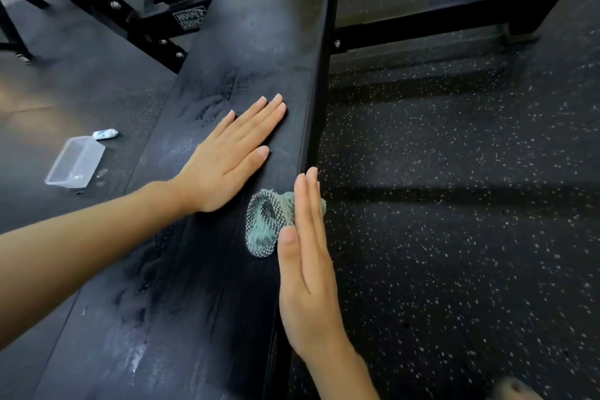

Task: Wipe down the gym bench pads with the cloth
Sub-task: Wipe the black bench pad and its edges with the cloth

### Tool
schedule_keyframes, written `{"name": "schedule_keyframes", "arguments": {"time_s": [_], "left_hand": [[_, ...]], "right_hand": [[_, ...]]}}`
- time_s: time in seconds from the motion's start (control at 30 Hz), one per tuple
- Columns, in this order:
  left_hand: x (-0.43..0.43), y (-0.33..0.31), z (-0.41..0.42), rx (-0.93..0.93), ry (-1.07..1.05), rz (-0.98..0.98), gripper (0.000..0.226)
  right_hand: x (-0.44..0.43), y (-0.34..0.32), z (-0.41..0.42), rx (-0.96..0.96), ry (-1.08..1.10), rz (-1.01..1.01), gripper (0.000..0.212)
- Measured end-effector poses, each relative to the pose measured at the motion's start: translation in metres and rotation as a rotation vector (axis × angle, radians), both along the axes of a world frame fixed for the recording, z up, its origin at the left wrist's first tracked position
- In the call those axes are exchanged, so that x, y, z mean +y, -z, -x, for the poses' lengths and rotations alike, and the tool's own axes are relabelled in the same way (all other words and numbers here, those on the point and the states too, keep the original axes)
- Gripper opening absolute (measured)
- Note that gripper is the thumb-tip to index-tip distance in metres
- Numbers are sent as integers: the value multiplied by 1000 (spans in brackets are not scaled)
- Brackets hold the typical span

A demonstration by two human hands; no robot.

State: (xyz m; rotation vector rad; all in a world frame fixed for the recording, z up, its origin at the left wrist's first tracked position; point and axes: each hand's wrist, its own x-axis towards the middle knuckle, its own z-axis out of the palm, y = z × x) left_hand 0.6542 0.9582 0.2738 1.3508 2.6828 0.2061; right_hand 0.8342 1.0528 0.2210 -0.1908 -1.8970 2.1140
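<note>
Head view: a long black padded gym bench pad [259, 26] is being seen running from the lower left up to the top centre, its surface being marked by pale smears and streaks. The left hand [227, 159] is being laid flat on the pad, palm down, with the fingers straight and close together and nothing being held. A crumpled teal cloth with a black-and-white checked mesh side [264, 226] is being rested on the pad near its right edge, just below the left hand. The right hand [308, 256] is being held edge-on along that right edge, fingers straight and together; the cloth is being touched by its palm side and thumb, not gripped. On the dark floor left of the pad, a clear rectangular plastic container [76, 162] is being seen lying beside a small white and blue object [105, 134], too small to identify. A black steel frame [156, 10] is being seen behind, and speckled black rubber flooring [454, 204] is being shown to the right.
</note>
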Motion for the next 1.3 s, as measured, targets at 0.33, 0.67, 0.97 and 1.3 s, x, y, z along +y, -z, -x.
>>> {"name": "schedule_keyframes", "arguments": {"time_s": [0.33, 0.67, 0.97, 1.3], "left_hand": [[6, -7, 4, -33, -13, 34, 56], [25, -5, 42, -16, -6, 14, 55], [34, -8, 52, -24, -41, 41, 59], [36, -8, 55, -40, -53, 41, 60]], "right_hand": [[30, 8, 54, 62, -13, 4, 54], [64, 8, 125, 12, -37, -60, 56], [38, -10, 54, -77, -93, -56, 56], [42, -18, 69, -139, -87, -153, 56]]}}
